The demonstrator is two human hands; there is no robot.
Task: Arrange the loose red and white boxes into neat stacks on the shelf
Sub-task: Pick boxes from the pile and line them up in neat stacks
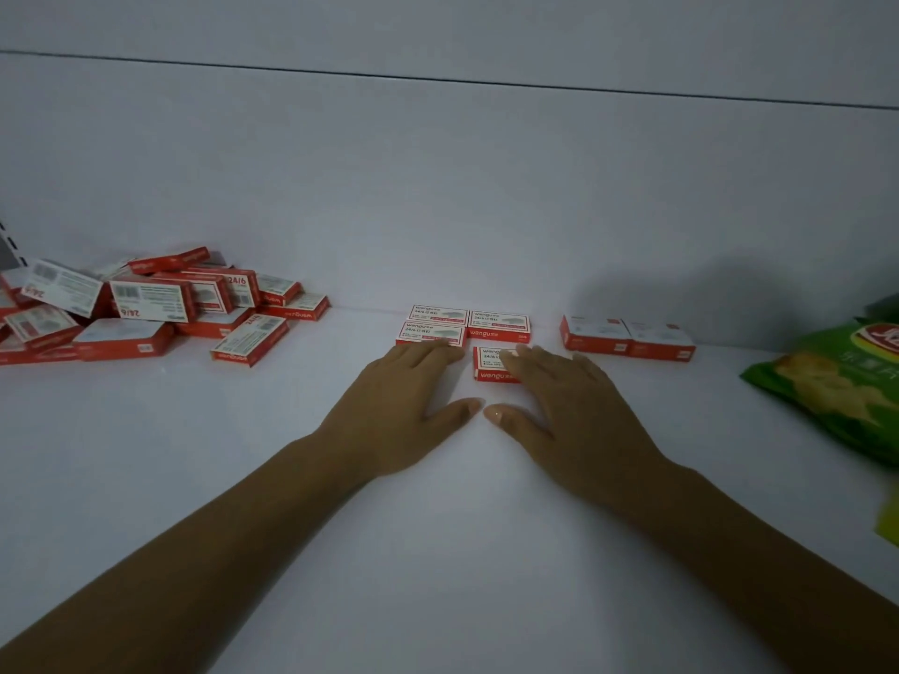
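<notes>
A jumbled pile of red and white boxes (pixel 146 308) lies at the left of the white shelf (pixel 438 527). In the middle, two boxes (pixel 469 319) sit side by side at the back wall, with a third (pixel 428 333) in front of the left one. My left hand (pixel 404 406) lies flat, its fingertips touching that third box. My right hand (pixel 559 406) lies flat too, fingers resting on a fourth box (pixel 489 364) that sits slightly nearer than the others. Two more boxes (pixel 627 337) stand side by side to the right.
A green snack bag (pixel 836 386) lies at the right edge of the shelf. The shelf's back wall (pixel 438 187) rises just behind the boxes. A dark bracket (pixel 9 245) shows at the far left.
</notes>
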